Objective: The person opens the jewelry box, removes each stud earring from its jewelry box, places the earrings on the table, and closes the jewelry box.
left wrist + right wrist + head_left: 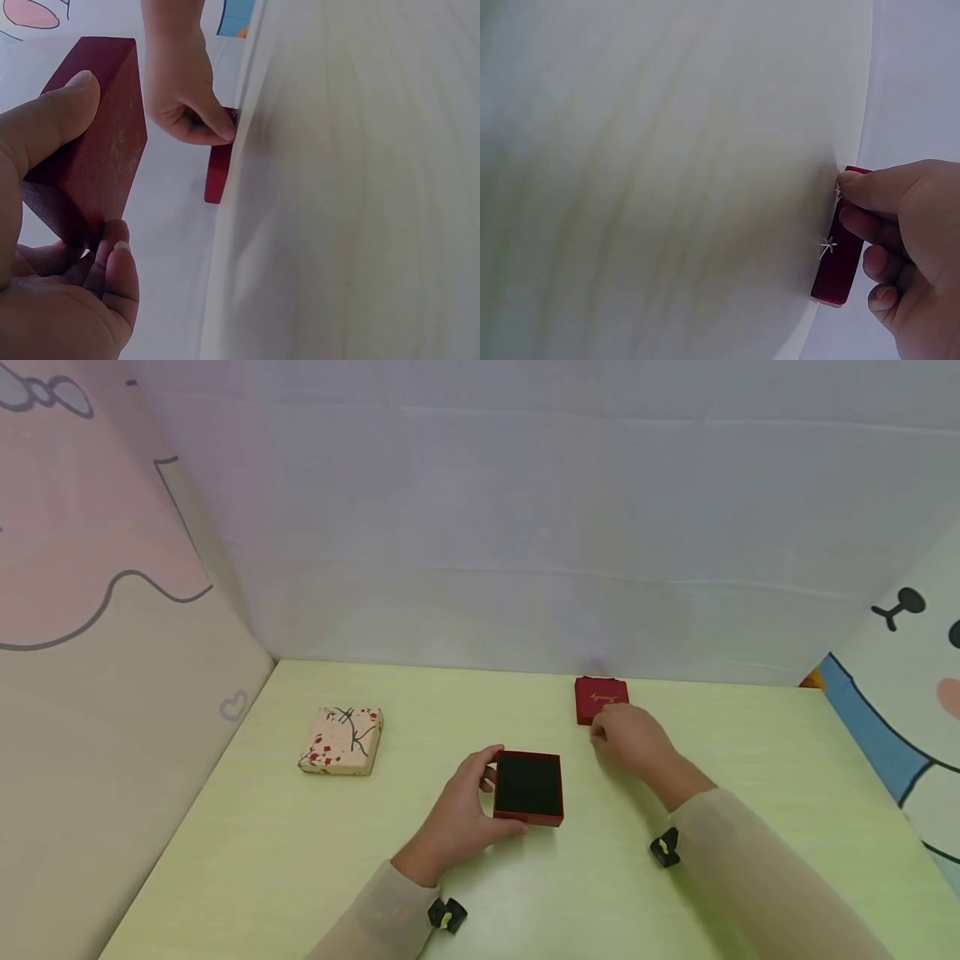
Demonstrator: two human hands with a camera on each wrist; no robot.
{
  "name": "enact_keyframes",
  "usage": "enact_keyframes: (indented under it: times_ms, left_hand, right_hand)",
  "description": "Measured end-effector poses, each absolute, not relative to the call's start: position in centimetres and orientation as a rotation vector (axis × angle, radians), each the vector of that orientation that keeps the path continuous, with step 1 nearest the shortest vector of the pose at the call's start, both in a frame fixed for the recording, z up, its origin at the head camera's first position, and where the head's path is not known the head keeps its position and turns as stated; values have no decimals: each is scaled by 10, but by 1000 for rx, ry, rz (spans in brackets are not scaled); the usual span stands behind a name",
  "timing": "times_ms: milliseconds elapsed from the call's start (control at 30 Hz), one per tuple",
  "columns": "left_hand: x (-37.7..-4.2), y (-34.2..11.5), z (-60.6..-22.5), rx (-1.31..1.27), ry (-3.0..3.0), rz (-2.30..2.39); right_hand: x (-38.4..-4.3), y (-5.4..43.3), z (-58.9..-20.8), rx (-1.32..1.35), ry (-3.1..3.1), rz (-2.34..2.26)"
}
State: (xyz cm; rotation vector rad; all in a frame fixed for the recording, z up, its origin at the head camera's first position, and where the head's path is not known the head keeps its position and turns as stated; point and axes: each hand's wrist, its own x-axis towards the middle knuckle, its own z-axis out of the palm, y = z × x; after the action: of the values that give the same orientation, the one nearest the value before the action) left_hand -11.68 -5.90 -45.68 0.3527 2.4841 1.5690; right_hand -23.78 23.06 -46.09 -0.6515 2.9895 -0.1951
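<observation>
Presently, 1 silver ornament at the edge of the red case, apparently pinched by right hand; left hand grips dark-lined box, left of the case. Step: likely removal; calls for a gentle pull.

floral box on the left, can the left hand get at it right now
Probably not straight away: the left hand is holding the red box with the black inside. Otherwise the way to the floral box looks free, with only bare table between.

Left fingers curled, right fingers pinched
</observation>
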Motion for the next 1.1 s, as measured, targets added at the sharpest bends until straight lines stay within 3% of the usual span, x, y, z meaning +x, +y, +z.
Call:
enact_keyframes:
  times_ms: [600,1100]
  left_hand:
    - [-117,-59,-455,353,2476,1573]
    - [-116,-58,-456,358,2482,1562]
  right_hand:
    - [-237,237,-448,-679,3029,-278]
    - [-261,247,-422,-476,2986,-336]
